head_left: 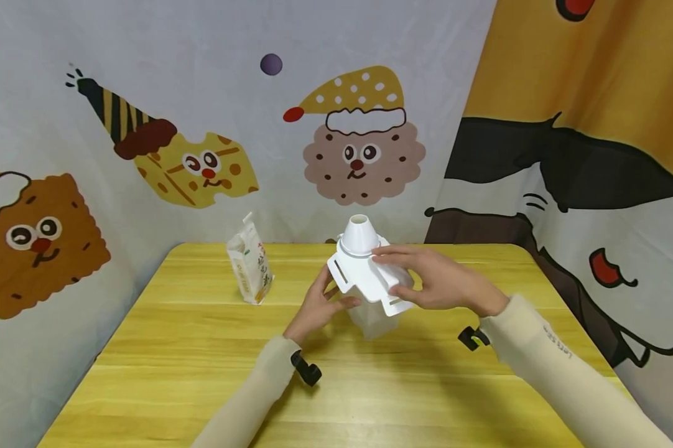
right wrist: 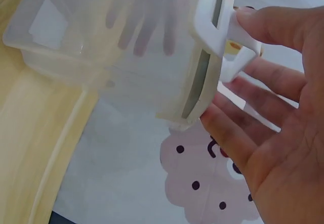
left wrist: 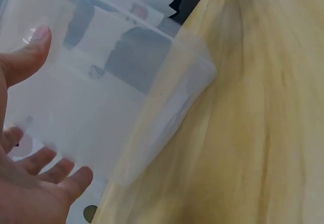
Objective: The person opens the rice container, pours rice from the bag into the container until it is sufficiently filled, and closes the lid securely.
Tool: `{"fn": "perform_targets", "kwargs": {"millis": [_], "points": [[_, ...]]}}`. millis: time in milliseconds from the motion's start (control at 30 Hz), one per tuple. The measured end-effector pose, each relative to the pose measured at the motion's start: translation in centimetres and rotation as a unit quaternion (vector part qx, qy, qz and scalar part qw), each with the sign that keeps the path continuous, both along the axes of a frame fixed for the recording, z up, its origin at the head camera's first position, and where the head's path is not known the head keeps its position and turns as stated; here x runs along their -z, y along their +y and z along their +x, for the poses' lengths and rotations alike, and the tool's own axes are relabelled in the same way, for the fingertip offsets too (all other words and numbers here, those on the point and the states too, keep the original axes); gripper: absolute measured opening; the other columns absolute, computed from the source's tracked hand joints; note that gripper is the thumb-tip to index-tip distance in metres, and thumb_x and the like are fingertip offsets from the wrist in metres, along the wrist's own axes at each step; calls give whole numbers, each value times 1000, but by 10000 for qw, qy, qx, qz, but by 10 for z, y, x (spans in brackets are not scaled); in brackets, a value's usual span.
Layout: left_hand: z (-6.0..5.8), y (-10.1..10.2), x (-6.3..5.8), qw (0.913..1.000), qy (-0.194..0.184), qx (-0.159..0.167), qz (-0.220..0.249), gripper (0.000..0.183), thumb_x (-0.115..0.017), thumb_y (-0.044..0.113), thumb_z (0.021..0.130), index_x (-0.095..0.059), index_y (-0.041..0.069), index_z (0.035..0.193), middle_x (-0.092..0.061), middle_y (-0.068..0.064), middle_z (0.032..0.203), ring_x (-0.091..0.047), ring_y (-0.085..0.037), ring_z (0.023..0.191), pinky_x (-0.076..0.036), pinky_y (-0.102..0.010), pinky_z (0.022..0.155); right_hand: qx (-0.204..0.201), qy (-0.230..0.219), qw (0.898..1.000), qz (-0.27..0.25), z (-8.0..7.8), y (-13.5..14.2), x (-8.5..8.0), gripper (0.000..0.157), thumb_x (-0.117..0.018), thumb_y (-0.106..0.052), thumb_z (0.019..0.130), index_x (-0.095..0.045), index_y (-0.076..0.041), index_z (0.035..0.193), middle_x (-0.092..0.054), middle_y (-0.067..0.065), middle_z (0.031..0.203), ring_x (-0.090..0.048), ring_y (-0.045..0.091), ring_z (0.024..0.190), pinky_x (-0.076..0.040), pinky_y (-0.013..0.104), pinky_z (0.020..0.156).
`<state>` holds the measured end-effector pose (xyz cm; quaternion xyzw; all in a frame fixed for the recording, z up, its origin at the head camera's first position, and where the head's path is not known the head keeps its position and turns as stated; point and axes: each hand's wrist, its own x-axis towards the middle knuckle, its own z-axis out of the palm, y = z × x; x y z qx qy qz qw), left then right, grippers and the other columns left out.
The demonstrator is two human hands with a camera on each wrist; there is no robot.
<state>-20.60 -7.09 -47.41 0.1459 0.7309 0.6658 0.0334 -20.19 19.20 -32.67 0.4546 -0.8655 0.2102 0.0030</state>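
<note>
A translucent plastic container (left wrist: 116,82) tilts over the table under a white lid (head_left: 368,281). A white cone-shaped spout (head_left: 360,236) rises from the lid's far end. My left hand (head_left: 321,307) holds the container from the left side; in the left wrist view its thumb lies on one wall and the fingers curve along another. At the lid's right side, my right hand (head_left: 434,277) grips the raised white handle (right wrist: 243,59), thumb on one side and fingers on the other. Long slots run along the lid's edge flaps (right wrist: 198,85).
A white paper-like bag (head_left: 250,261) with printed writing stands upright at the back left of the wooden table (head_left: 191,373). Behind the table hangs a cloth (head_left: 202,37) with cartoon figures. Each wrist wears a black band clip (head_left: 307,368).
</note>
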Motion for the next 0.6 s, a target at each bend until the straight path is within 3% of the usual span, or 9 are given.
{"fn": "perform_targets", "kwargs": {"millis": [167, 367, 500, 600], "points": [[-8, 0, 0, 9993, -143, 340, 54, 98, -84, 11, 85, -26, 35, 161, -32, 6, 167, -29, -20, 155, -33, -50, 125, 283, 427, 9986, 143, 9, -4, 2, 58, -77, -27, 93, -59, -5, 143, -55, 8, 153, -57, 31, 135, -56, 47, 103], [-19, 0, 1, 9947, -183, 997, 169, 97, -76, -2, 88, -22, 26, 164, -28, 5, 169, -27, -20, 156, -29, -49, 128, 589, 834, 9946, 164, 18, -8, 4, 57, -79, -33, 90, -64, -5, 138, -61, 11, 146, -65, 30, 124, -59, 43, 97], [-22, -2, 0, 9895, -241, 1411, 191, 97, -69, -7, 91, -16, 23, 166, -21, 1, 172, -24, -27, 157, -25, -51, 128, 684, 900, 9936, 34, 20, -9, 6, 56, -81, -35, 89, -67, -6, 134, -64, 10, 141, -67, 27, 119, -60, 42, 92], [-22, -3, -1, 9875, -208, 1540, 246, 96, -68, -6, 91, -15, 24, 166, -20, 0, 172, -22, -28, 158, -24, -53, 128, 658, 752, 9950, -54, 19, -8, 6, 56, -81, -37, 88, -67, -7, 134, -63, 7, 140, -65, 26, 121, -59, 43, 97]]}}
